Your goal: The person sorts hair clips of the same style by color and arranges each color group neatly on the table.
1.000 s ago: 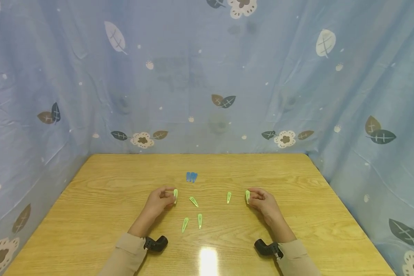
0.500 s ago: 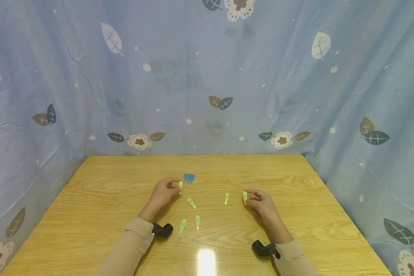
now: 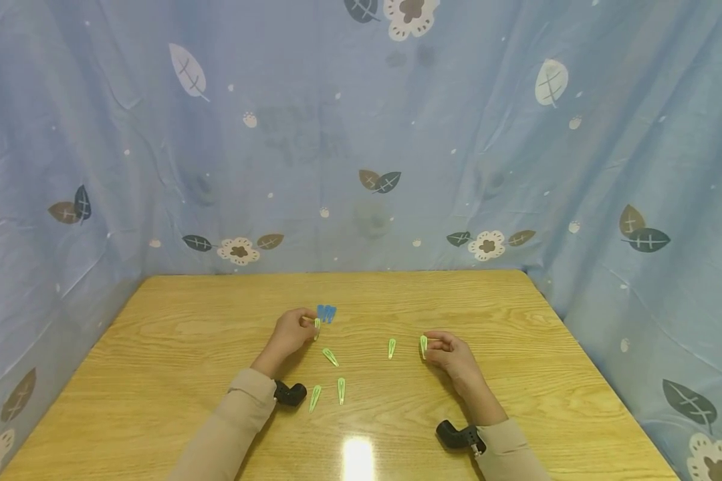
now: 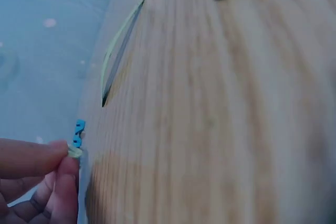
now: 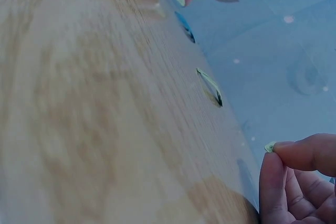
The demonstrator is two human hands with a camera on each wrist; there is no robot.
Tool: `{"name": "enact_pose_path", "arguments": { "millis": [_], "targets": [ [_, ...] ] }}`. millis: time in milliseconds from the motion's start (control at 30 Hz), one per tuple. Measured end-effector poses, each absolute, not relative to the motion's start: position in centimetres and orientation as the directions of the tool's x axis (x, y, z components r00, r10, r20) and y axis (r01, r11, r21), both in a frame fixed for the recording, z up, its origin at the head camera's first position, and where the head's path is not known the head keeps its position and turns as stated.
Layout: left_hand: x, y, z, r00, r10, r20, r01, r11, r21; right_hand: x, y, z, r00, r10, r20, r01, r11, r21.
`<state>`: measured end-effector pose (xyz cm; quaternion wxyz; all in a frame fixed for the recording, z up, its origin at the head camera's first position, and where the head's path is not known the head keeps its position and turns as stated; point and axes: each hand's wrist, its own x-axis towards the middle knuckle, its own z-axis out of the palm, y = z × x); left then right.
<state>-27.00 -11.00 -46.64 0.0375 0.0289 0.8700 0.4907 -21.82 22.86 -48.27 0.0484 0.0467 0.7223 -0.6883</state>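
My left hand pinches a light green hair clip between thumb and fingers, just in front of several blue hair clips laid side by side. In the left wrist view its green clip shows at the fingertips. Over the table's right half, my right hand pinches another green hair clip, seen end-on in the right wrist view. A loose green clip lies just left of the right hand. Nearer me and left of centre lie three more, a slanted clip, an upright one and a leaning one.
The clips lie on a wooden table with a bright light reflection near its front edge. A patterned blue curtain hangs behind and at both sides. Black cameras are strapped to both wrists.
My left hand has moved forward and slightly right with its green clip, up to the blue clips. The right hand keeps its clip and has hardly moved. The head view has shifted slightly.
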Motion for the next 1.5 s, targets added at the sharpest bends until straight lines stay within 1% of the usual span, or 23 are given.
{"name": "enact_pose_path", "arguments": {
  "millis": [433, 567, 733, 967, 1200, 1433, 1500],
  "targets": [
    [-27.1, -10.3, -46.7, -0.997, 0.046, -0.054, -0.017, 0.582, 0.813, -21.8, 22.9, -48.4, -0.990, 0.007, -0.137, 0.138, 0.047, -0.989],
    [-27.0, -10.3, -46.7, -0.998, 0.040, -0.041, -0.009, 0.600, 0.800, -21.8, 22.9, -48.3, -0.990, 0.013, -0.138, 0.138, 0.050, -0.989],
    [-26.8, -10.7, -46.9, -0.999, 0.048, 0.002, 0.032, 0.629, 0.777, -21.8, 22.9, -48.4, -0.991, 0.001, -0.132, 0.132, 0.051, -0.990],
    [-26.6, -11.3, -47.3, -0.996, 0.086, 0.025, 0.072, 0.607, 0.791, -21.8, 23.0, -48.5, -0.992, -0.004, -0.125, 0.124, 0.048, -0.991],
    [-26.6, -11.7, -47.8, -0.993, 0.111, 0.037, 0.098, 0.615, 0.783, -21.9, 23.0, -48.6, -0.992, 0.000, -0.129, 0.129, 0.047, -0.991],
    [-26.4, -12.0, -48.0, -0.986, 0.146, 0.079, 0.151, 0.595, 0.789, -22.0, 22.9, -48.6, -0.992, 0.021, -0.122, 0.123, 0.045, -0.991],
    [-26.3, -12.0, -48.0, -0.988, 0.140, 0.064, 0.135, 0.584, 0.800, -22.0, 22.9, -48.6, -0.993, 0.019, -0.121, 0.122, 0.045, -0.992]
  ]
}}
